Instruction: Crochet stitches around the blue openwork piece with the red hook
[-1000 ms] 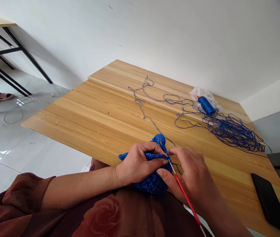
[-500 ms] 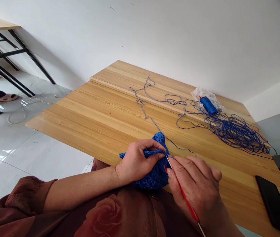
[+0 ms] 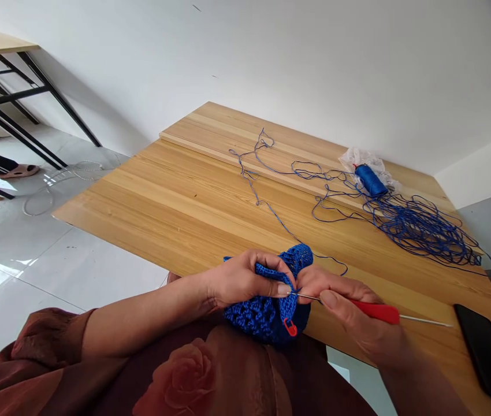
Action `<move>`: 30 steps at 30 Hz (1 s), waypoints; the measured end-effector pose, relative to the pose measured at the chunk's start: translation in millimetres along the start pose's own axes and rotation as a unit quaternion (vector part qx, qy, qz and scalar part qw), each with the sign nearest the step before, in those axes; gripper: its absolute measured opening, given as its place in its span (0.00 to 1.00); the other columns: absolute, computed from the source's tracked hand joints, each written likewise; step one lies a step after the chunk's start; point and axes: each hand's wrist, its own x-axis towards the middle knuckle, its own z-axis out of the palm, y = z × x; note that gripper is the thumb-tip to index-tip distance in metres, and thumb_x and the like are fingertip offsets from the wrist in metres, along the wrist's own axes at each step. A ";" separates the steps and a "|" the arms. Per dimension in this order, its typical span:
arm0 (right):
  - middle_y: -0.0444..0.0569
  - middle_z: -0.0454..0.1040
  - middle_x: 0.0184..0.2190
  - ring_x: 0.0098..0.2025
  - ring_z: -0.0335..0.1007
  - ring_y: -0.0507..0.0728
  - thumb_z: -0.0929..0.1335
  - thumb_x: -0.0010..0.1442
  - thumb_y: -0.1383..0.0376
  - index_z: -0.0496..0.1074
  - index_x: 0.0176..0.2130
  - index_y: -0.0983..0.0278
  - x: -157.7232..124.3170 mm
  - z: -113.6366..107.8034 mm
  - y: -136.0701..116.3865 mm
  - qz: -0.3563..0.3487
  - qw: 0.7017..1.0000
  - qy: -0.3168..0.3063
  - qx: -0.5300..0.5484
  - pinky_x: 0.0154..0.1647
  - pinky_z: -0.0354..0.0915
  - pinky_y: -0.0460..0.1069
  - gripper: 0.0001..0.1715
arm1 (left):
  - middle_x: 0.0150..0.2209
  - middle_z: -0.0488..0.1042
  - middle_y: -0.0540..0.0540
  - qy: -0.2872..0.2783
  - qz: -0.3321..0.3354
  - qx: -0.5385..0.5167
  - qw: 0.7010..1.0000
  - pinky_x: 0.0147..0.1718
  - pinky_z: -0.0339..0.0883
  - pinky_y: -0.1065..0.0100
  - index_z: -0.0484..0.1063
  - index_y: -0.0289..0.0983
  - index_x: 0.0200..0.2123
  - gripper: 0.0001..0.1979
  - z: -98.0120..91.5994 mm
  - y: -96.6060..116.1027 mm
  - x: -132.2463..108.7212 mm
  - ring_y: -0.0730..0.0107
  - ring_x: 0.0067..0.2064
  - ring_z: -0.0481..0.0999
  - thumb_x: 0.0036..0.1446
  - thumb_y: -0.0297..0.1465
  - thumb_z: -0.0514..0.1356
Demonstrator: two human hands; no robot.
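In the head view, the left hand [image 3: 245,280] pinches the folded edge of a blue crocheted piece [image 3: 256,316], openwork and bumpy in texture, held above the lap at the near edge of the bench [image 3: 176,196]. The right hand [image 3: 364,332] grips a crochet hook [image 3: 384,312] with a smooth red handle and slim metal shaft, its tip at the stitches beside the left thumb. A red looped marker [image 3: 290,328] hangs from the mesh. On the wood-grained bench, thin cord [image 3: 427,231] lies in loose tangles. A cylindrical blue spool [image 3: 370,180] rests against a crumpled, translucent plastic bag [image 3: 356,156]; whether it is partly inside is unclear.
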 end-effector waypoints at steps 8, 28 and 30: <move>0.53 0.76 0.41 0.48 0.70 0.61 0.68 0.67 0.63 0.72 0.47 0.65 1.5 17.6 11.9 -0.179 0.908 0.139 -0.351 0.52 0.64 0.56 0.10 | 0.30 0.78 0.47 0.093 0.010 -0.074 0.993 0.39 0.67 0.68 0.81 0.33 0.33 0.17 12.3 -3.1 5.4 0.70 0.33 0.74 0.40 0.35 0.76; 0.53 0.79 0.44 0.46 0.73 0.61 0.65 0.64 0.74 0.70 0.47 0.63 4.9 28.1 20.8 -0.163 0.879 0.206 -0.397 0.50 0.65 0.59 0.12 | 0.36 0.80 0.44 0.144 0.133 0.094 0.976 0.44 0.67 0.66 0.79 0.32 0.38 0.09 18.9 -12.0 5.5 0.66 0.40 0.76 0.56 0.33 0.66; 0.53 0.79 0.42 0.45 0.73 0.61 0.66 0.64 0.74 0.71 0.46 0.64 5.7 28.3 20.8 -0.167 0.872 0.210 -0.410 0.50 0.65 0.59 0.11 | 0.36 0.80 0.44 0.143 0.121 0.078 0.979 0.45 0.68 0.65 0.80 0.32 0.38 0.10 17.6 -12.8 6.4 0.65 0.40 0.76 0.57 0.33 0.65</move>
